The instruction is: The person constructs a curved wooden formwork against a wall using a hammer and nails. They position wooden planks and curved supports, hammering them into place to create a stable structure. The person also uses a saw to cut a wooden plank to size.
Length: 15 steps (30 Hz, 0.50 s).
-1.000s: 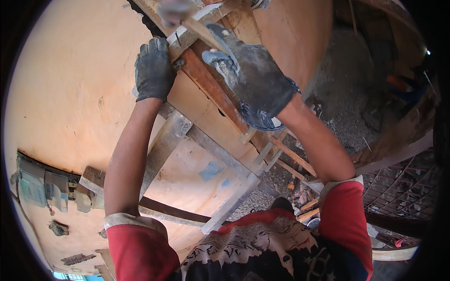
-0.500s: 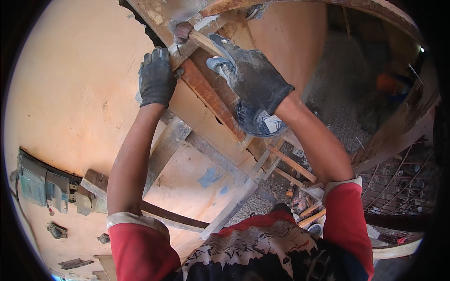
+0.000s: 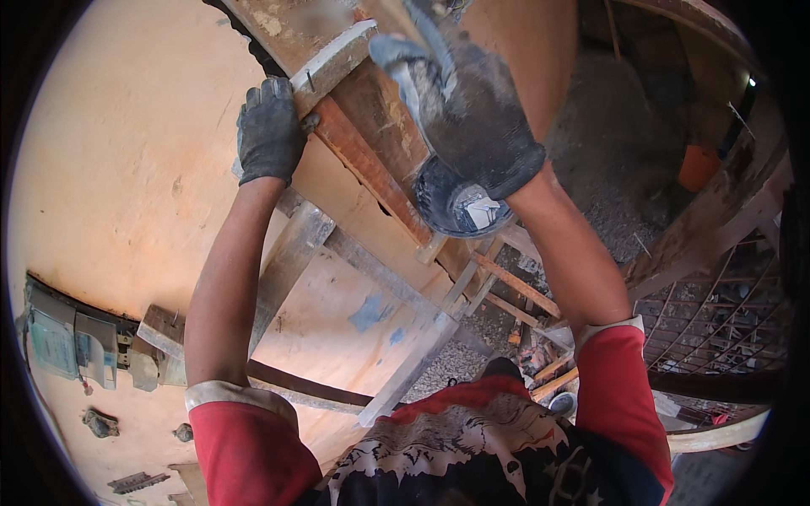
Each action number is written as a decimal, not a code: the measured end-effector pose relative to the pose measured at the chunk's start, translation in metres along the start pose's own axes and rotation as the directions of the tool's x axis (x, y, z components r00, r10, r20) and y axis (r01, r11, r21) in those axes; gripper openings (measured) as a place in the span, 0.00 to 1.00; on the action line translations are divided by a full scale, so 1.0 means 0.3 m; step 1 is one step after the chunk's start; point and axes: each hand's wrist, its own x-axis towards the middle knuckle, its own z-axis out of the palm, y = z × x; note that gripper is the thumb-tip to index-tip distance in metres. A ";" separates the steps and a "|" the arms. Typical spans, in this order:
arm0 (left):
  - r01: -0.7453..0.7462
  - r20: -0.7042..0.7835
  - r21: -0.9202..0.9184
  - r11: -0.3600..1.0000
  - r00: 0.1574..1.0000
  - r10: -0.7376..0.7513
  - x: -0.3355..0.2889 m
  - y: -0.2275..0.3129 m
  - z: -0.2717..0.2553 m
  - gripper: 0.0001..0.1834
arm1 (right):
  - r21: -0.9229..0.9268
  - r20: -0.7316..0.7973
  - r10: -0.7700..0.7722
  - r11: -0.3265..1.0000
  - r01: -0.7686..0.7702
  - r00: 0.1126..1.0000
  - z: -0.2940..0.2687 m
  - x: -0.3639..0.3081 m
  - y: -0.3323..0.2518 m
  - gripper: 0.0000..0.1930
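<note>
My gloved left hand (image 3: 272, 133) is closed on the end of a grey wooden board (image 3: 339, 61), beside the plastered wall. A nail (image 3: 310, 80) sticks up from that board, just beyond my fingers. My gloved right hand (image 3: 483, 118) grips the wooden handle of a hammer (image 3: 396, 18), raised to the right of the nail and blurred; its head cannot be made out. Below the board runs a reddish-brown plank (image 3: 371, 169). Partly hidden under my right hand is a black bucket (image 3: 439, 207) with pale pieces in it.
Wooden braces (image 3: 295, 244) cross the wall below my left hand. An electrical box (image 3: 55, 337) is on the wall at the left. Lower down lie loose wood strips (image 3: 553, 384) and gravel. A metal grid (image 3: 709, 312) and an orange container (image 3: 699, 167) are at the right.
The hammer has lifted away from the nail, up and to the right, with my right hand. My left hand keeps its hold on the board; the whole view has shifted slightly.
</note>
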 end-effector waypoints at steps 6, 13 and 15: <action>-0.045 -0.046 -0.028 0.999 0.998 0.044 0.025 0.035 0.013 0.29 | 0.007 -0.077 -0.053 0.999 0.054 0.996 0.126 0.009 0.050 0.19; 0.016 -0.008 0.001 1.000 1.000 -0.016 -0.010 0.000 0.019 0.29 | 0.129 -0.232 -0.128 0.979 0.161 0.964 -0.044 0.110 -0.055 0.25; 0.029 0.024 -0.006 1.000 0.999 -0.029 -0.022 0.008 0.027 0.29 | 0.262 -0.468 -0.075 0.940 0.219 0.881 -0.033 0.177 -0.099 0.26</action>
